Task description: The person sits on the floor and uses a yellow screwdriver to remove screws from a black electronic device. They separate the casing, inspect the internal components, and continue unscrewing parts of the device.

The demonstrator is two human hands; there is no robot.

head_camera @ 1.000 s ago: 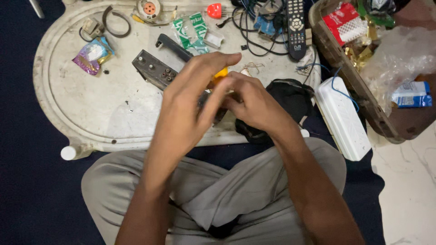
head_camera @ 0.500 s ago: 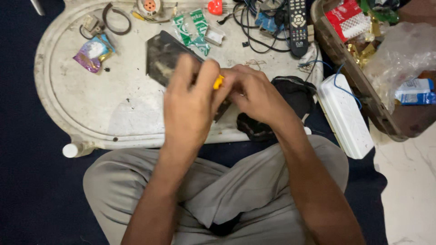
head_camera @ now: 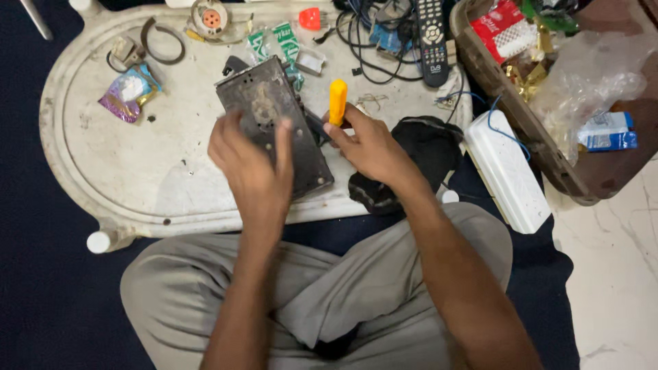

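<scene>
a worn white oval bench (head_camera: 123, 185) lies low on a dark blue mat, with pale marble floor off to the far right past the right hand (head_camera: 370, 145). the person sits cross-legged in grey trousers just below both hands. beyond the hands the bench is littered: a purple snack packet (head_camera: 127, 92) up and left of the left hand (head_camera: 252, 168), a black remote (head_camera: 432, 38) and tangled cables above the right hand, a white box (head_camera: 506, 168) and a brown basket (head_camera: 500, 89) to its right.

the left hand is curled around the near end of a dark metal plate (head_camera: 277, 123), gripping it. the right hand is closed on a yellow-handled tool (head_camera: 338, 103), just beside the plate's edge. half a second ago the hands were bunched together over the plate; now they are apart and the plate's face shows.
</scene>
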